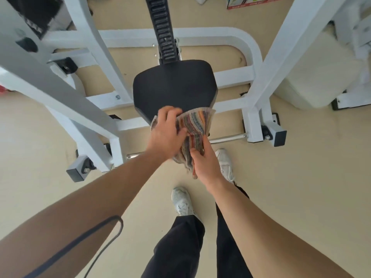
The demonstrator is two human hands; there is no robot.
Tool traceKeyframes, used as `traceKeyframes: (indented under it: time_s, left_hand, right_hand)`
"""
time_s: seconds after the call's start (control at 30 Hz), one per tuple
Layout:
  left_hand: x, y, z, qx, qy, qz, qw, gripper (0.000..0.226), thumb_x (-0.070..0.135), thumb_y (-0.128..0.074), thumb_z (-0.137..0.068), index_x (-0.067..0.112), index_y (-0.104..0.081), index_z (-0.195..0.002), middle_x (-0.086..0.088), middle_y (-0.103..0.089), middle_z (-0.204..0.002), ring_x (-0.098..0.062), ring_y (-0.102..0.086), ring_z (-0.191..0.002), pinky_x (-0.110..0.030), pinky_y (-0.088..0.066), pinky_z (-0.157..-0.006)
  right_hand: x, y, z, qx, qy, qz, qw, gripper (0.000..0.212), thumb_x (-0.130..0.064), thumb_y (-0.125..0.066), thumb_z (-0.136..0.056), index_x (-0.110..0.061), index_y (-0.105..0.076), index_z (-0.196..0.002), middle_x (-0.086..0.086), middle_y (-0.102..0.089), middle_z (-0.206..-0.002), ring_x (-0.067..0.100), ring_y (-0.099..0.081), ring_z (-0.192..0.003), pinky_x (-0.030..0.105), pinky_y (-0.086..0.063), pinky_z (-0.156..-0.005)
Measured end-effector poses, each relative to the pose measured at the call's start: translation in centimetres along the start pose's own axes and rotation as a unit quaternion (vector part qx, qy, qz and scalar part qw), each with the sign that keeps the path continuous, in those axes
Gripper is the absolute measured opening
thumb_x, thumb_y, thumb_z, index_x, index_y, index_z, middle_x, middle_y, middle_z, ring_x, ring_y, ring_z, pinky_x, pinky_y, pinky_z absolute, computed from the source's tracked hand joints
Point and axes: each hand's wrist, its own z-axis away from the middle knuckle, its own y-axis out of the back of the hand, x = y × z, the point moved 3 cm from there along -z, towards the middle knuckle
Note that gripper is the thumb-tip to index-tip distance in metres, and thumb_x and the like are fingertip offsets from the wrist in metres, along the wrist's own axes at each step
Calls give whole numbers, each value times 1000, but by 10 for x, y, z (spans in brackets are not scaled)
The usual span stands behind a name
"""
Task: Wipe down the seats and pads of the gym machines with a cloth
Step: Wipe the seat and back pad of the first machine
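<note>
Striped cloth (195,125) gripped by left hand (166,135) and right hand (204,163), white frame (267,77) flanking black seat (174,87).

I see a beige floor (301,187) in even light, a white box-shaped object (319,81) at right, and a printed cardboard box (253,2) on the floor at the top edge.

Black trousers (180,247) (white trainers (181,201))

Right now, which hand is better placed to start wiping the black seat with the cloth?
Probably the left hand: it lies over the cloth at the black seat front edge. The right hand pinches the hanging end lower down.
</note>
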Motion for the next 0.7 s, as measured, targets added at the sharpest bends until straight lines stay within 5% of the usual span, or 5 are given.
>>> traceKeyframes:
  time_s: [0.13,0.2,0.43,0.53,0.7]
  left_hand:
    - [15,4,-6,-78,59,-97,990,37,21,-53,-94,19,-48,-130,-8,-57,-125,-31,-59,-109,-43,-49,-91]
    - [29,7,4,-125,63,-112,984,26,21,-54,-89,18,-56,-114,-6,-66,-106,-30,-64,-95,-41,-53,-82]
    - [100,49,83,-234,-46,-42,970,16,26,-55,-84,34,-69,-82,6,-70,-80,-21,-65,-79,-43,-57,-76]
    - [144,67,111,-278,-92,-55,955,22,24,-58,-87,34,-77,-92,11,-69,-77,-14,-62,-72,-44,-55,-78]
    - [248,88,146,-328,-163,-169,915,21,20,-61,-91,33,-77,-96,21,-61,-72,-14,-62,-78,-38,-56,-82]
  right_hand:
    - [-17,8,14,27,-44,-7,999,11,-16,-52,-91,-13,-59,-99,8,-66,-92,26,-67,-90,46,-57,-84]
    - [-17,12,16,17,-63,-1,998,26,-26,-53,-80,-3,-60,-88,27,-65,-89,42,-67,-84,49,-60,-76]
    - [-73,71,95,-82,9,182,980,73,-19,-52,-96,-49,-16,-152,-9,-67,-103,18,-67,-81,32,-51,-69]
    - [-91,106,139,-120,40,294,947,63,-27,-53,-97,-49,-26,-150,-6,-68,-116,24,-65,-104,38,-52,-89]
    - [-118,184,209,-113,102,446,882,70,-45,-55,-96,-51,-12,-151,-4,-69,-110,26,-67,-95,41,-55,-81]
